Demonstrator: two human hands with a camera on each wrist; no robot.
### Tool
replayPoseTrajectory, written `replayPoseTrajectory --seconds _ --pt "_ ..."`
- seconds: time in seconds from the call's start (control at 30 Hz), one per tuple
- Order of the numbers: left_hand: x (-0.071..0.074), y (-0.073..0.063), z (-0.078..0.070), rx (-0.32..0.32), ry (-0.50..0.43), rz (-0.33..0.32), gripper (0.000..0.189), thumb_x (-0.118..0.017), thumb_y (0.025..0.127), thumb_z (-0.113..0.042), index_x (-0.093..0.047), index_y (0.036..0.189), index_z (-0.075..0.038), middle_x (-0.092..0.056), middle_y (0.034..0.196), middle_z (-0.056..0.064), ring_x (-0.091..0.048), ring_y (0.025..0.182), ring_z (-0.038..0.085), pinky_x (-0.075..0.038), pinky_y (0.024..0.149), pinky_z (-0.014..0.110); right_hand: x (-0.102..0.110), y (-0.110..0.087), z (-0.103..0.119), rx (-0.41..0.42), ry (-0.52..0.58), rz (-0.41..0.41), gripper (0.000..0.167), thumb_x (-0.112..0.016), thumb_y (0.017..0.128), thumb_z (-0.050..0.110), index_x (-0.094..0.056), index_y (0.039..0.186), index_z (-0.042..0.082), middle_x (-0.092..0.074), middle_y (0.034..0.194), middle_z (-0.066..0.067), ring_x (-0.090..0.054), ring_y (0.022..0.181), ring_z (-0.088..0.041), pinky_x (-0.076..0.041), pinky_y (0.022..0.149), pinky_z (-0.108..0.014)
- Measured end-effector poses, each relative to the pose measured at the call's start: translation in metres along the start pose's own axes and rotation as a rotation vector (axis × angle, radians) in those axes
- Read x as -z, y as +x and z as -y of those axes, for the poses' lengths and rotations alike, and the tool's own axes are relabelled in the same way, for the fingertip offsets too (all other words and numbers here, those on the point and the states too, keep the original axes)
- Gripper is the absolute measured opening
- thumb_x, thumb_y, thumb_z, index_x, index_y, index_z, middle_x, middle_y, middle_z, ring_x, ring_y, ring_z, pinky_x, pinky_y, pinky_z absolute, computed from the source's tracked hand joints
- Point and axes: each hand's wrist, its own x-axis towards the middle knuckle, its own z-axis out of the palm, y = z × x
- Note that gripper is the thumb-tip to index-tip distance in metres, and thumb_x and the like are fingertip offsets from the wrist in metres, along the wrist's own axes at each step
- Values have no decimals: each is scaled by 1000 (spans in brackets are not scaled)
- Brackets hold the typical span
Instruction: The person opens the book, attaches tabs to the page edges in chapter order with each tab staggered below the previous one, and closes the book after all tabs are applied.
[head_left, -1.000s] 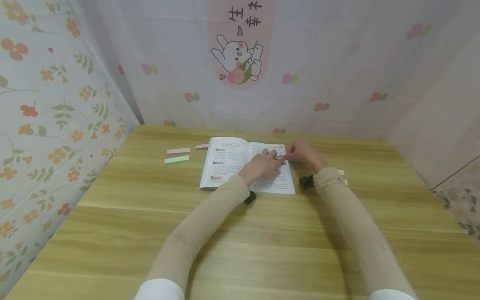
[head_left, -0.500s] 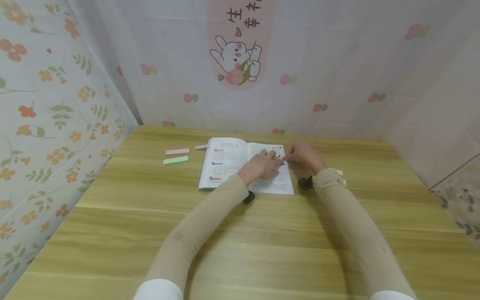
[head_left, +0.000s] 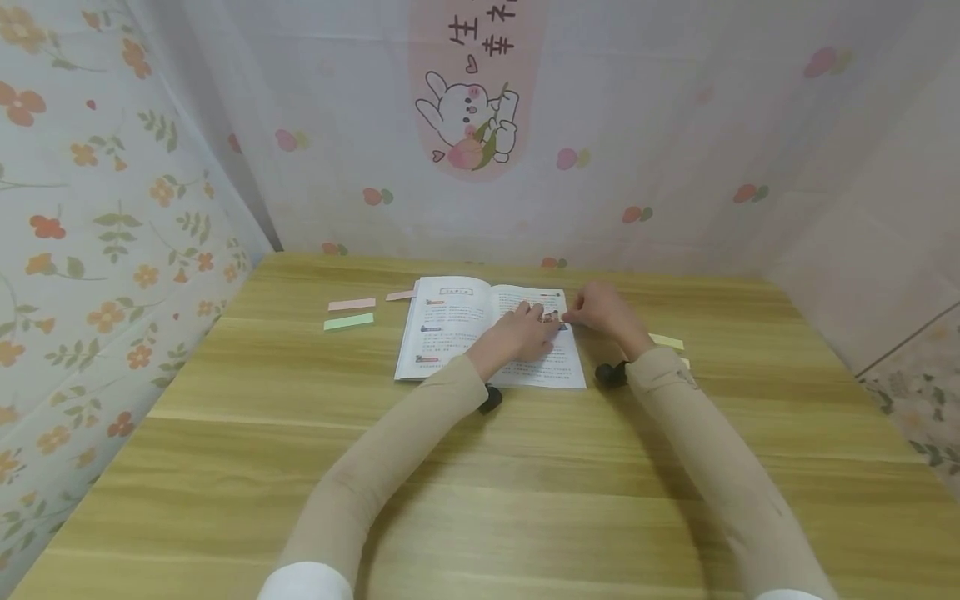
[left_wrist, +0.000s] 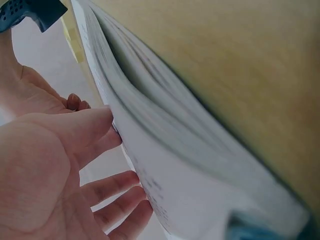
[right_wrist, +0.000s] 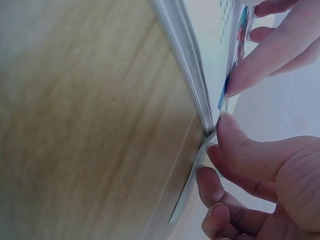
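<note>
An open book with printed pages lies at the far middle of the table. My left hand rests on its right page, fingers extended and spread over the text near a small coloured picture. In the left wrist view, the left hand's fingertips touch the page. At the book's right edge my right hand pinches a thin pale sticky tab between thumb and forefinger. That tab sticks out past the page edge, close by a left fingertip. Its inner end is hidden by the thumb.
A pink strip and a green strip lie left of the book. Another pink tab juts from its left edge. Yellow strips lie beside the right sleeve. Black wrist devices show at the left wrist and right wrist.
The left fingers have drawn back slightly from the right thumb, showing more of the page's picture. The right forearm has shifted a little, uncovering more of the yellow strips. The book stays put.
</note>
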Motion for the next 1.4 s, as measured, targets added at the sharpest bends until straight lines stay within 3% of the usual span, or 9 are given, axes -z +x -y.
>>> replayPoseTrajectory --seconds 0.13,0.33,0.5,0.7,0.93,1.2,1.4 --pt "0 -3 3 11 -28 -2 57 -43 108 -35 -28 161 -20 -27 161 19 -25 148 36 -32 116 47 0 -2 2 20 -1 2 20 -73 92 15 -71 83 -2 -64 79 -10 -53 72 -23 -43 63 -32" --pt "3 -13 11 62 -150 -4 63 -50 105 -35 -26 162 -21 -28 156 22 -32 139 32 -43 108 43 -2 -7 6 38 -14 -10 17 -72 92 15 -71 90 -2 -66 84 -12 -56 74 -24 -45 63 -32" --pt "7 -24 18 83 -242 -1 65 -54 103 -34 -28 161 -18 -19 160 25 -24 146 36 -37 113 50 -2 -14 11 47 -20 -25 21 -70 94 16 -70 100 -4 -70 99 -19 -61 83 -29 -51 71 -38" --pt "5 -33 24 75 -230 -6 68 -54 104 -39 -23 162 -21 -18 161 26 -25 145 38 -37 112 53 -3 -22 19 33 -14 -37 31 -66 98 21 -68 116 -5 -67 114 -24 -64 100 -36 -55 83 -48" --pt "6 -47 29 75 -256 -26 70 -54 104 -39 -21 163 -23 -22 159 26 -33 140 37 -43 108 51 -3 -31 27 92 7 -100 34 -65 100 20 -64 125 -3 -64 123 -26 -60 113 -42 -50 93 -56" --pt "8 -64 36 92 -268 -34 69 -50 106 -41 -20 163 -16 -18 161 25 -25 146 39 -36 114 50 -5 -44 34 199 -9 -197 34 -67 99 23 -65 121 -1 -64 119 -27 -60 110 -42 -51 91 -56" --pt "3 -76 44 87 -268 -64 68 -47 107 -43 -20 163 -15 -17 161 26 -26 145 40 -33 115 52 -7 -52 36 212 -2 -207 33 -66 99 24 -66 122 0 -62 121 -25 -59 111 -41 -50 93 -56"
